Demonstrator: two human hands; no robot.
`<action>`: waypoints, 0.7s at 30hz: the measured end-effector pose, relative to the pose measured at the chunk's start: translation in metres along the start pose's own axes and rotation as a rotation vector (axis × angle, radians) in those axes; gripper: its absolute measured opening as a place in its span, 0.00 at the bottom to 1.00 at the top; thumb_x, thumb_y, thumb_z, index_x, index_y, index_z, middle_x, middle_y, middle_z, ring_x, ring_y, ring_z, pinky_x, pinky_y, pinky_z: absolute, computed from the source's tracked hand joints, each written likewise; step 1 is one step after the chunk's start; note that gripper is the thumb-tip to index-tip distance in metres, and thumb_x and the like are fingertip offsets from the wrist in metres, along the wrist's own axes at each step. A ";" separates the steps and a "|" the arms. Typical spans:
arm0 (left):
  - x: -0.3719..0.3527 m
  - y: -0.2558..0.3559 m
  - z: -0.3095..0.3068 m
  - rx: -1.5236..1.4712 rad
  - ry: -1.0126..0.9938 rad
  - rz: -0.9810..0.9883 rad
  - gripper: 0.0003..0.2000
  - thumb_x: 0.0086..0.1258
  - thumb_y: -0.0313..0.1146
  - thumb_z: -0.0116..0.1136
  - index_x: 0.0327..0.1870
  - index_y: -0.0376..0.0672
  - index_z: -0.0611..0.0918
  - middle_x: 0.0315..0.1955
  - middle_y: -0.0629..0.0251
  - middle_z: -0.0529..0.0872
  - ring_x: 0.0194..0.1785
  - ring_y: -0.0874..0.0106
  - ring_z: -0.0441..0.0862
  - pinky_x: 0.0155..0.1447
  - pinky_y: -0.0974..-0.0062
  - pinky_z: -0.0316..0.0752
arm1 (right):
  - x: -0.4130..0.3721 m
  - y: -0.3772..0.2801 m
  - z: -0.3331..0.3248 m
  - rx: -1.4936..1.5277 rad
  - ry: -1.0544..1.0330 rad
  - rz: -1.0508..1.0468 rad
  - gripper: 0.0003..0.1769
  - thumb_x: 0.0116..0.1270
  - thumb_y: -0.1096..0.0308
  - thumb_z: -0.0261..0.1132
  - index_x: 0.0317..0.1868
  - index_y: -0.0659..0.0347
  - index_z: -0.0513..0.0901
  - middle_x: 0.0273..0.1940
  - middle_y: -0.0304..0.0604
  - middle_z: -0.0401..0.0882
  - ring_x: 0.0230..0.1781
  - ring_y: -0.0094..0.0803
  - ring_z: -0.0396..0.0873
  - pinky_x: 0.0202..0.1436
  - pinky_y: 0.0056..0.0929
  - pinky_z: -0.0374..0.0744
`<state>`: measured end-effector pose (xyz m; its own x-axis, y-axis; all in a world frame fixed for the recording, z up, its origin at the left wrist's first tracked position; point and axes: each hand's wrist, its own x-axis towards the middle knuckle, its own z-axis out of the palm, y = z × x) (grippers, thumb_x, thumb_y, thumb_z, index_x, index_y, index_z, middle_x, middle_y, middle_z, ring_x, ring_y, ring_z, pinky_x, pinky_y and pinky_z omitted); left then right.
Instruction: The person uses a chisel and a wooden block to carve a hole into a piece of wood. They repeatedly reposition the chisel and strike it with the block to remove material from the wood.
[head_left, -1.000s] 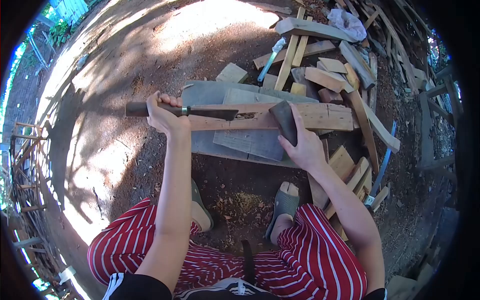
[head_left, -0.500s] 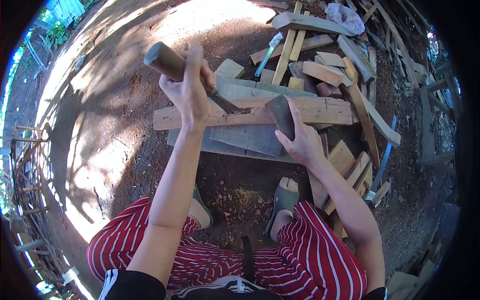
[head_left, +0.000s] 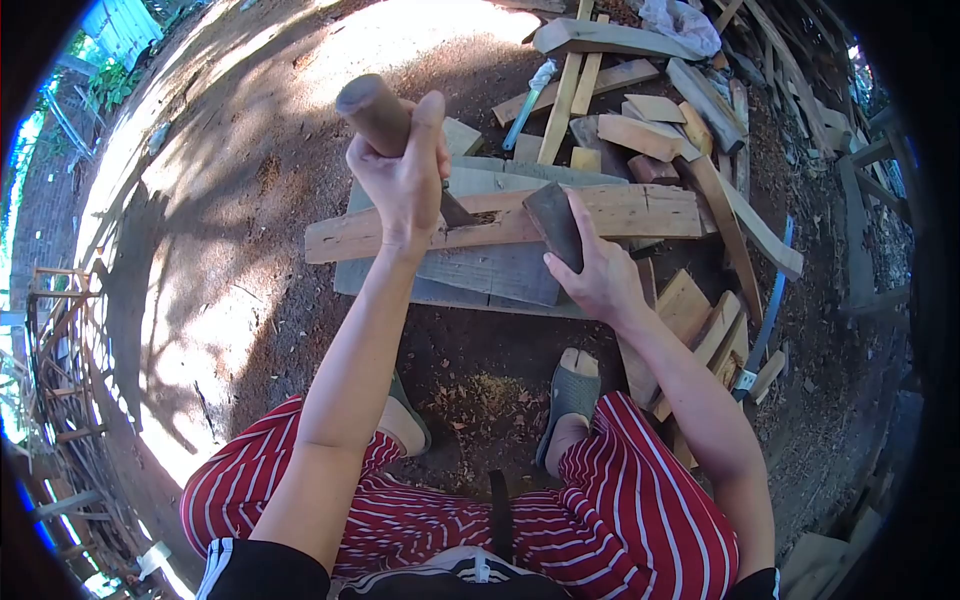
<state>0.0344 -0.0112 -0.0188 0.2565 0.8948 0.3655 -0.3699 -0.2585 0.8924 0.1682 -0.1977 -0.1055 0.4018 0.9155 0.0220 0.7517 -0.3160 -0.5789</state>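
My left hand (head_left: 400,190) is wrapped round the thick wooden handle of a chisel (head_left: 376,112). Its metal blade slants down to a rough, dark slot (head_left: 486,218) cut in a long wooden beam (head_left: 640,210). In my right hand (head_left: 602,278) is a dark wooden block (head_left: 555,225), gripped at its lower end and overlapping the beam just right of the slot. The beam lies crosswise on wide grey boards (head_left: 470,272) on the ground in front of my feet.
Offcuts (head_left: 640,138) and planks are heaped to the right of the boards. A handsaw (head_left: 775,300) lies near the right edge of the heap. Behind the boards is a blue-handled tool (head_left: 520,115) with a wrapped end. Shavings (head_left: 488,388) cover the dirt between my feet.
My left hand has moved right, bringing the chisel more upright with its blade at the slot. My right hand and the dark block have shifted only slightly left.
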 end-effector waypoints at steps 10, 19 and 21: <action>-0.004 -0.001 0.002 0.027 -0.041 -0.009 0.09 0.70 0.28 0.62 0.30 0.40 0.75 0.14 0.69 0.74 0.14 0.81 0.68 0.20 0.80 0.65 | 0.000 -0.001 -0.002 -0.009 -0.003 0.017 0.49 0.64 0.53 0.66 0.79 0.47 0.48 0.34 0.64 0.84 0.35 0.62 0.84 0.42 0.55 0.82; -0.011 -0.009 0.006 0.058 0.022 0.042 0.08 0.69 0.27 0.63 0.30 0.41 0.75 0.15 0.71 0.74 0.15 0.82 0.70 0.20 0.83 0.64 | 0.000 0.000 0.001 -0.007 0.012 0.004 0.50 0.63 0.52 0.66 0.79 0.47 0.48 0.34 0.63 0.84 0.35 0.63 0.84 0.41 0.56 0.82; -0.012 -0.010 0.005 0.049 0.037 0.049 0.08 0.68 0.27 0.64 0.30 0.41 0.76 0.15 0.72 0.74 0.15 0.83 0.70 0.20 0.83 0.64 | 0.001 -0.001 0.000 -0.028 -0.002 0.019 0.50 0.63 0.52 0.66 0.79 0.46 0.47 0.33 0.63 0.84 0.34 0.63 0.83 0.41 0.57 0.81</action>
<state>0.0393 -0.0210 -0.0308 0.2057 0.8934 0.3995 -0.3367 -0.3187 0.8860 0.1674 -0.1968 -0.1046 0.4151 0.9097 0.0091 0.7583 -0.3405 -0.5560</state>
